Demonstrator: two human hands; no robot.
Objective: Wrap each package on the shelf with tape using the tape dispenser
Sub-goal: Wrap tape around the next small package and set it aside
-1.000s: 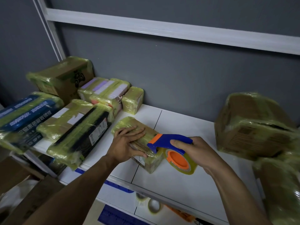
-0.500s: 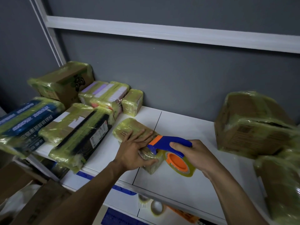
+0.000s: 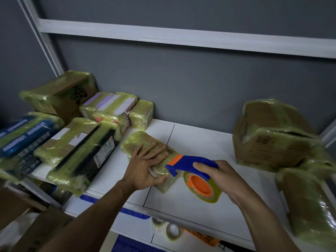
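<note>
Yellow-taped wrapped packages lie left of left hand. That hand, fingers spread, presses small package onto shelf. Gripped in right hand: tape dispenser, nose at the package's near end. Step judged: laying a band. Next: draw tape across. Beyond right hand, boxes are sealed, contents hidden.

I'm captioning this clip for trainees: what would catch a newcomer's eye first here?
The blue-and-orange tape dispenser, gripped by the right hand at centre, is held against the small package that the left hand presses down. Yellowish-wrapped packages crowd the left end of the white shelf.
</note>
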